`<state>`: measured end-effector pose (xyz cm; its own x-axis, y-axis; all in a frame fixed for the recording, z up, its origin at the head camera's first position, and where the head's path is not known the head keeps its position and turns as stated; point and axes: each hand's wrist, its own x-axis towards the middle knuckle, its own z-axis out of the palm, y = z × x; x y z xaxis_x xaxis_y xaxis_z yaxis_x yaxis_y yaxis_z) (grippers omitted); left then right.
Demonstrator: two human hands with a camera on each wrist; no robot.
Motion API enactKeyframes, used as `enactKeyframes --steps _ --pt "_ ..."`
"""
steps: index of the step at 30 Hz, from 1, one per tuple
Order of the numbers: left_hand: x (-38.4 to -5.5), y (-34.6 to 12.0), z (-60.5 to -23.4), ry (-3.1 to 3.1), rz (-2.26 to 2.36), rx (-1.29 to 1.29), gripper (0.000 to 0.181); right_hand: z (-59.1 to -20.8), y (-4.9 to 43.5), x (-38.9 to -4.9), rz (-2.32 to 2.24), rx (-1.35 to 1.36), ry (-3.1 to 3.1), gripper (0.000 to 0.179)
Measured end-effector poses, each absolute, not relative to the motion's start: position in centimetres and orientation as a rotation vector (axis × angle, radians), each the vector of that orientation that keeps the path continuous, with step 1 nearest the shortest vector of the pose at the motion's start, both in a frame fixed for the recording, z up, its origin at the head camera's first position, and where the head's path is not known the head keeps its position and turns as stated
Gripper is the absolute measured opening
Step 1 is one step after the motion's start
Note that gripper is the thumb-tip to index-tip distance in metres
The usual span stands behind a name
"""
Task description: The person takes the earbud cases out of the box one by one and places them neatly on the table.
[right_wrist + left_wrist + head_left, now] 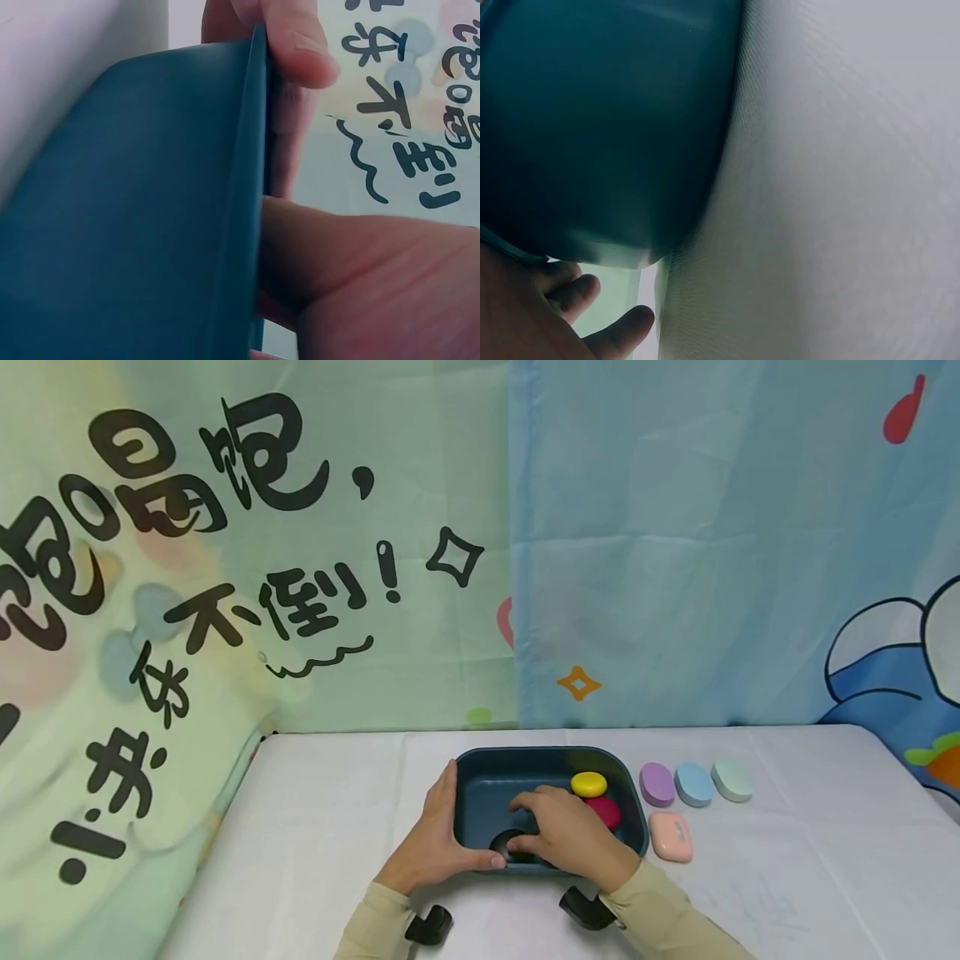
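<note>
A dark teal tray (472, 810) with a raised rim stands on the white table. My left hand (435, 843) holds its near left corner, thumb hooked over the front rim and fingers straight along the left side. Inside the tray, my right hand (566, 827) reaches over a black rounded object (501, 840), thumb right at it and index finger held apart. A yellow rounded piece (588, 784) and a red one (604, 812) lie at the tray's right, beyond the right hand. In the right wrist view, the tray wall (150, 187) hides the fingertips.
Right of the tray stand purple (657, 784), light blue (693, 784) and pale green (732, 779) rounded pieces in a row. Nearer me lies a pink case (671, 837), close to the tray's side. A printed cloth (420, 635) hangs behind the table.
</note>
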<state>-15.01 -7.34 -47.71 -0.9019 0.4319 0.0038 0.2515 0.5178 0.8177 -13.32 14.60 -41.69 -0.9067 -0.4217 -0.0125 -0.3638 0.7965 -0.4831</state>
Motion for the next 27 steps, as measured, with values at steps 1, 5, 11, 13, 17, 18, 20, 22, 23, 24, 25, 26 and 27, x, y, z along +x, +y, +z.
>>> enactKeyframes --steps 1,5,11,13,17,18,20,22,23,24,25,26,27 --pt "-15.0 -7.4 -47.7 2.557 1.328 0.584 0.136 -41.7 14.5 -13.4 -0.741 -0.633 2.856 0.04" --pt "-15.0 -7.4 -47.8 2.554 1.328 0.588 0.136 -41.9 14.0 -13.8 -0.767 -0.665 2.842 0.038" --pt "-14.9 -7.5 -47.6 2.554 1.328 0.592 0.136 -42.0 13.5 -14.2 -0.751 -0.671 2.798 0.036" --pt "-14.9 -7.5 -47.6 2.554 1.328 0.588 0.137 -42.0 13.3 -14.4 -0.732 -0.663 2.791 0.035" --pt "-14.8 -7.5 -47.6 2.548 1.333 0.579 0.137 -42.2 12.9 -14.6 -0.706 -0.659 2.785 0.036" --pt "-14.8 -7.5 -47.6 2.548 1.334 0.578 0.137 -42.3 12.9 -14.6 -0.704 -0.664 2.784 0.036" --pt "-14.8 -7.5 -47.6 2.542 1.343 0.577 0.137 -42.4 12.8 -14.7 -0.71 -0.662 2.773 0.035" --pt "-14.8 -7.5 -47.6 2.539 1.349 0.578 0.137 -42.5 12.7 -14.7 -0.711 -0.661 2.769 0.035" --pt "-14.8 -7.5 -47.7 2.537 1.352 0.579 0.137 -42.6 12.6 -14.7 -0.71 -0.657 2.77 0.035" --pt "-14.9 -7.5 -47.6 2.536 1.355 0.582 0.137 -42.6 12.6 -14.7 -0.709 -0.648 2.77 0.034" --pt "-14.9 -7.5 -47.6 2.534 1.357 0.582 0.137 -42.6 12.6 -14.7 -0.708 -0.638 2.769 0.034" --pt "-14.9 -7.5 -47.6 2.535 1.357 0.583 0.136 -42.6 12.6 -14.7 -0.706 -0.634 2.77 0.034" --pt "-14.9 -7.4 -47.6 2.535 1.357 0.583 0.136 -42.7 12.5 -14.7 -0.704 -0.632 2.77 0.033"
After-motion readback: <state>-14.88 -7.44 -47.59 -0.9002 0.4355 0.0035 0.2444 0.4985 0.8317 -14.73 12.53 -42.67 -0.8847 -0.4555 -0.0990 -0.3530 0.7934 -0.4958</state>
